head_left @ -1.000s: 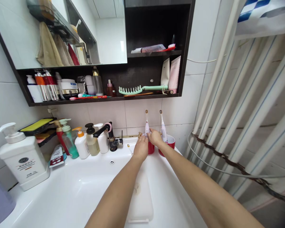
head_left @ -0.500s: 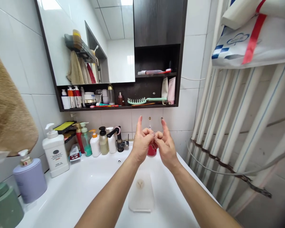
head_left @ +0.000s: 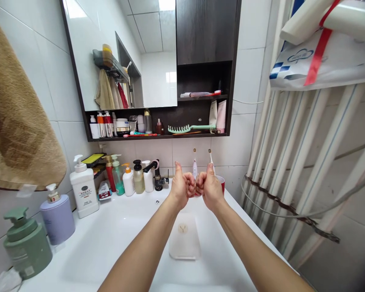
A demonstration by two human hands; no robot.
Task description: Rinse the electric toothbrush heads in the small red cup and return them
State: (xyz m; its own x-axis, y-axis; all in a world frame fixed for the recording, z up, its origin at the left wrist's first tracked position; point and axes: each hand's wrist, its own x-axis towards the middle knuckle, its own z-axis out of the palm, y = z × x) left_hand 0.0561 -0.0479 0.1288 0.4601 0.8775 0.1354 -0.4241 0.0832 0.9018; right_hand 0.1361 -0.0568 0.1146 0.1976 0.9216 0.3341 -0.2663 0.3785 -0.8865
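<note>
My left hand (head_left: 181, 185) and my right hand (head_left: 212, 187) are raised side by side over the far part of the white sink (head_left: 115, 235). Both have curled fingers and a thumb pointing upward, with the knuckles close together or touching. No object shows in either fist. Behind them stand an electric toothbrush (head_left: 195, 168) and a second toothbrush (head_left: 211, 157), their lower parts hidden by the hands. Part of a red cup (head_left: 222, 183) shows beyond my right hand.
A pale flat tray (head_left: 185, 243) lies in the basin below. The black faucet (head_left: 158, 176) and several pump bottles (head_left: 138, 178) line the back left rim. Above hangs a mirror cabinet (head_left: 205, 32); white pipes (head_left: 292, 162) run along the right.
Both index fingers, earlier pointing up with the thumbs bent inward, are now curled in, and the thumbs point up. The view has shifted slightly left.
</note>
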